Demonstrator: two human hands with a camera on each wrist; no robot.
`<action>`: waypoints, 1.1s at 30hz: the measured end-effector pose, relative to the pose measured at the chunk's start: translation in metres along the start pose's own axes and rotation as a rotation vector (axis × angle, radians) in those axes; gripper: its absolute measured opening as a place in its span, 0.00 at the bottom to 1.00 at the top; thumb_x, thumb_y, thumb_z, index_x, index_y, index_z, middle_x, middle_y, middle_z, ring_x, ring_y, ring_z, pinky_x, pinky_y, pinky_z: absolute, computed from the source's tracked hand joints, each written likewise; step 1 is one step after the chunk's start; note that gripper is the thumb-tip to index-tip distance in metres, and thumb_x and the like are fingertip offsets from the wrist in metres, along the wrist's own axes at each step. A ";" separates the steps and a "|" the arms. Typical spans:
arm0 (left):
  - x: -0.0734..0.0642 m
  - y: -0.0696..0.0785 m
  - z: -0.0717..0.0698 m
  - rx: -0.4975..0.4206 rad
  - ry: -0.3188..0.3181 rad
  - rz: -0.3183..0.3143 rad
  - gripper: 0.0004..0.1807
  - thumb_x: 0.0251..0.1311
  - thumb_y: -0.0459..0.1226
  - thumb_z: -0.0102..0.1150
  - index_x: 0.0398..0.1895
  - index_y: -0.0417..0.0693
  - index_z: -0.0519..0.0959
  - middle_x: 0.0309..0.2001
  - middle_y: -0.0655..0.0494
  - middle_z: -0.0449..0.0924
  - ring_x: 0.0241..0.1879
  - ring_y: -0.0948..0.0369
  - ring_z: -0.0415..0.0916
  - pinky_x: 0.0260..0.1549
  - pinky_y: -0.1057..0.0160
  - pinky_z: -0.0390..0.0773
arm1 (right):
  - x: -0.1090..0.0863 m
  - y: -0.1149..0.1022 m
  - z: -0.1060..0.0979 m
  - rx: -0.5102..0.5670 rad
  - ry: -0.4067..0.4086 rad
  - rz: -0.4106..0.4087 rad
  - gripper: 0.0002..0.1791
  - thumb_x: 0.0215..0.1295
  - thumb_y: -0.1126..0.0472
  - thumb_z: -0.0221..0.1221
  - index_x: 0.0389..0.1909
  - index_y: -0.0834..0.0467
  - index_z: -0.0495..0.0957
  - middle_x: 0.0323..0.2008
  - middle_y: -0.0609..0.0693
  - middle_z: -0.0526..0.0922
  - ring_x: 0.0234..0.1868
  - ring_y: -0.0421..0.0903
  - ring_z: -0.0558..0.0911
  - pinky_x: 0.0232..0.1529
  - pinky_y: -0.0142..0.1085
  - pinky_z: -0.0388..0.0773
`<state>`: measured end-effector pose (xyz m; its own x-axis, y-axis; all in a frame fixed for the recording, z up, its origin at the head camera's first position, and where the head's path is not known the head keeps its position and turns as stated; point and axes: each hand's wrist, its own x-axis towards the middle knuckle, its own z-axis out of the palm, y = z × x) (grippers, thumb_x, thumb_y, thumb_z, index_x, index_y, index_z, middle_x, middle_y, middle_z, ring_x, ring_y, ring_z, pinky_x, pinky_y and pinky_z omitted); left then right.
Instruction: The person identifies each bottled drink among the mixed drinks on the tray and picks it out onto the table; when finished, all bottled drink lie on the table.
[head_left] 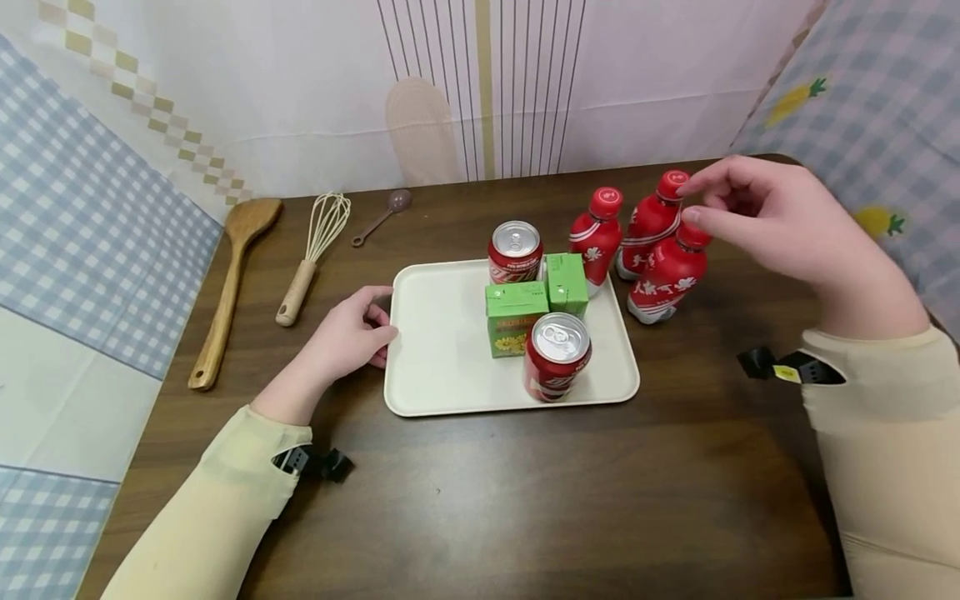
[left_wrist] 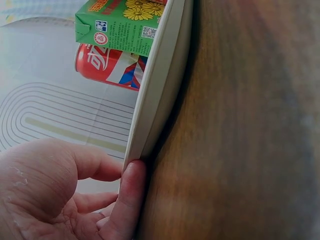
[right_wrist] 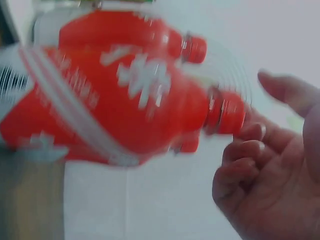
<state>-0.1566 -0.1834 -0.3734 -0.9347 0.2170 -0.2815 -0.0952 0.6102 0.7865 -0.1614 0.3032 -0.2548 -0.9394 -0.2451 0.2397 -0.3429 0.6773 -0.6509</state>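
My left fingers (left_wrist: 129, 192) pinch the tray (head_left: 435, 354); my right fingers (head_left: 720, 223), parted, hold nothing by the near bottle (head_left: 667, 275): probably weighty, slick, squeezable, best taken by its cap (right_wrist: 233, 112).

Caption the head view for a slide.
Left hand at a cream rectangular tray holding two red metal cans, two green cartons and a red plastic bottle; right hand by two more bottles.

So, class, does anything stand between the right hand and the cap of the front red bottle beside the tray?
Nothing visible does. The right hand is close by the cap of the front red bottle; whether they touch is unclear. A second red bottle stands behind it, not between.
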 end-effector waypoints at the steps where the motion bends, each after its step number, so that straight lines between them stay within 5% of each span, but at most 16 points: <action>1: 0.000 0.000 0.000 -0.005 0.001 -0.001 0.34 0.68 0.31 0.56 0.77 0.45 0.61 0.48 0.40 0.73 0.28 0.54 0.84 0.29 0.56 0.90 | 0.000 -0.006 0.003 -0.007 0.016 0.002 0.15 0.69 0.59 0.66 0.55 0.56 0.83 0.30 0.47 0.72 0.28 0.42 0.68 0.23 0.33 0.62; 9: 0.001 -0.002 -0.001 -0.010 -0.003 0.004 0.34 0.68 0.31 0.54 0.77 0.45 0.60 0.48 0.40 0.73 0.27 0.55 0.83 0.29 0.56 0.90 | 0.017 -0.035 0.029 -0.168 0.041 -0.010 0.17 0.69 0.54 0.64 0.55 0.55 0.82 0.33 0.51 0.73 0.33 0.45 0.69 0.30 0.32 0.63; 17: -0.001 -0.001 0.000 -0.014 0.003 0.008 0.34 0.68 0.31 0.54 0.77 0.45 0.61 0.47 0.41 0.72 0.27 0.55 0.83 0.29 0.56 0.90 | 0.046 -0.048 0.039 -0.303 -0.170 0.071 0.28 0.71 0.47 0.61 0.66 0.56 0.74 0.40 0.56 0.78 0.38 0.51 0.74 0.35 0.43 0.70; 28: -0.001 0.003 -0.003 -0.004 0.006 0.010 0.34 0.68 0.31 0.55 0.77 0.45 0.61 0.47 0.41 0.73 0.28 0.54 0.83 0.29 0.56 0.90 | 0.063 -0.055 0.040 -0.345 -0.322 0.065 0.22 0.72 0.52 0.61 0.60 0.59 0.75 0.48 0.59 0.83 0.48 0.55 0.80 0.49 0.51 0.79; 33: -0.002 0.001 -0.001 -0.003 0.003 0.007 0.34 0.68 0.31 0.55 0.77 0.45 0.60 0.47 0.41 0.73 0.28 0.54 0.83 0.29 0.57 0.90 | 0.075 -0.057 0.039 -0.353 -0.401 0.076 0.22 0.70 0.51 0.62 0.58 0.60 0.74 0.47 0.59 0.83 0.46 0.54 0.79 0.47 0.48 0.79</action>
<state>-0.1556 -0.1836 -0.3715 -0.9363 0.2195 -0.2742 -0.0891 0.6066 0.7900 -0.2122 0.2191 -0.2278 -0.9125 -0.3854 -0.1374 -0.3172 0.8784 -0.3575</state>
